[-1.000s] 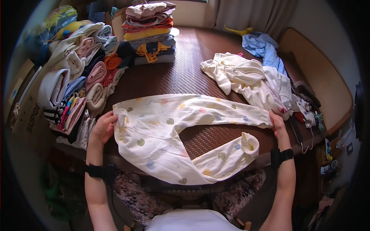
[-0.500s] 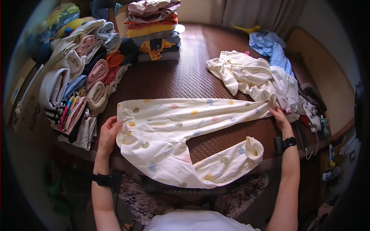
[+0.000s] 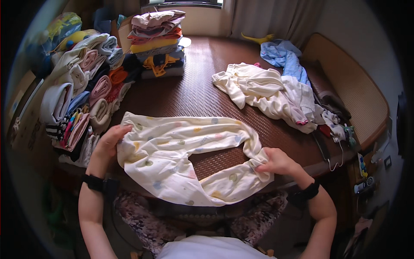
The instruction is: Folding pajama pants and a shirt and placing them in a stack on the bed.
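A pair of cream child's trousers (image 3: 172,151) with pastel spots lies spread over the near edge of the brown woven mat. My left hand (image 3: 113,140) grips the waistband at its left end, fingers closed over the cloth. At the other end, my right hand (image 3: 278,163) pinches the gathered cuffs, with both trouser legs brought together there. The far leg bends toward me at its right end, and a patch of mat shows between the legs. My right fingertips are partly hidden by folds.
Rolled and folded clothes (image 3: 82,86) crowd the left side. Behind them stands a tall stack of folded garments (image 3: 157,43). A loose heap of cream clothing (image 3: 258,86) lies at the right, beside a blue garment (image 3: 282,56) and a woven backrest (image 3: 351,86).
My right hand has moved left and toward me, carrying the far leg's cuff onto the near leg's cuff. My left hand stays on the waistband. The view has shifted slightly.
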{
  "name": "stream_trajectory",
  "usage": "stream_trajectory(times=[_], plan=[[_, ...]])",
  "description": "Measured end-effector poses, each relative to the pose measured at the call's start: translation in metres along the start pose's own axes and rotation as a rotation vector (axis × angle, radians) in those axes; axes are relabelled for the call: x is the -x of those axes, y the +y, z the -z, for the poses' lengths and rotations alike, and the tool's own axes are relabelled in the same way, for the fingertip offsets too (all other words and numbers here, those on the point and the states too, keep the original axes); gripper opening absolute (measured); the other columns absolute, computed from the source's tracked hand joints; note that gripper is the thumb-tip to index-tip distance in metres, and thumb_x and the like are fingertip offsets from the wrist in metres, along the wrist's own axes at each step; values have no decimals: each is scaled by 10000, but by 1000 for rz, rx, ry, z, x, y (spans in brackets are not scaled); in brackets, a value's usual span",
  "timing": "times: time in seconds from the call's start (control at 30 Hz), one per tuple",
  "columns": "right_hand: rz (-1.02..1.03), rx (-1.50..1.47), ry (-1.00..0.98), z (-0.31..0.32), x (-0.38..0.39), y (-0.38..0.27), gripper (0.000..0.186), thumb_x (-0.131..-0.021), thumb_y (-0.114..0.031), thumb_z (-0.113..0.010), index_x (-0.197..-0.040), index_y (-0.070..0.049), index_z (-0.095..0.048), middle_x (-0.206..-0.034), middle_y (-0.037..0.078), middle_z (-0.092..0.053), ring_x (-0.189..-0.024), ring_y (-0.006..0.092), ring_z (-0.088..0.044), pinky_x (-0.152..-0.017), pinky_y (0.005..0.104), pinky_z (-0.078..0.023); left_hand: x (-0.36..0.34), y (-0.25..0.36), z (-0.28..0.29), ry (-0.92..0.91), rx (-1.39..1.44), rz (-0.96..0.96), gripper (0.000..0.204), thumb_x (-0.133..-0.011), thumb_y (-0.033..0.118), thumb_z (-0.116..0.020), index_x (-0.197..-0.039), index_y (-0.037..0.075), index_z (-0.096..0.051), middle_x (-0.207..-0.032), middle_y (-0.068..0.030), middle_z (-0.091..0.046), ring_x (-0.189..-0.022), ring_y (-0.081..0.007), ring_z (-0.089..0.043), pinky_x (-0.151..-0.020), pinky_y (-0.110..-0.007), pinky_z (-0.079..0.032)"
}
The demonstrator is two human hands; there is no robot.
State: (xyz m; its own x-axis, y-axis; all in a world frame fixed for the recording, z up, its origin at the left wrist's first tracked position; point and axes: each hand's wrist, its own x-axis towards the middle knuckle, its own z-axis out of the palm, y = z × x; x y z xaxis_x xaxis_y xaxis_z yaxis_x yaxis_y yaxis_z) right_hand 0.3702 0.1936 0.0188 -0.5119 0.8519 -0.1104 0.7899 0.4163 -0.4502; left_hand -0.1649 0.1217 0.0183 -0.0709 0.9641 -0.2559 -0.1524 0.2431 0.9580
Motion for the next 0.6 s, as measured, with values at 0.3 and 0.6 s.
stream_trajectory(times=[0.3,0.6], plan=[[377,-564,804,150,-58,4,275,-885,-115,-638,-1146,-27,-632,-1022,37,-685,-876,137,-641,-804,305,-506,22,113,29,252,164,-885,352,-926,109,-615,-1255,29,-521,-1169,-108,-611,-1007,-205,-627,-899,-363,-512],[83,-1159,528,92,-16,145,418,-750,3,-526,-1159,4,-608,-1051,71,-660,-964,163,-610,-893,296,-471,49,5,49,162,-352,-654,153,-799,-69,-575,-773,82,-577,-834,18,-588,-781,-95,-524,-720,-223,-404]])
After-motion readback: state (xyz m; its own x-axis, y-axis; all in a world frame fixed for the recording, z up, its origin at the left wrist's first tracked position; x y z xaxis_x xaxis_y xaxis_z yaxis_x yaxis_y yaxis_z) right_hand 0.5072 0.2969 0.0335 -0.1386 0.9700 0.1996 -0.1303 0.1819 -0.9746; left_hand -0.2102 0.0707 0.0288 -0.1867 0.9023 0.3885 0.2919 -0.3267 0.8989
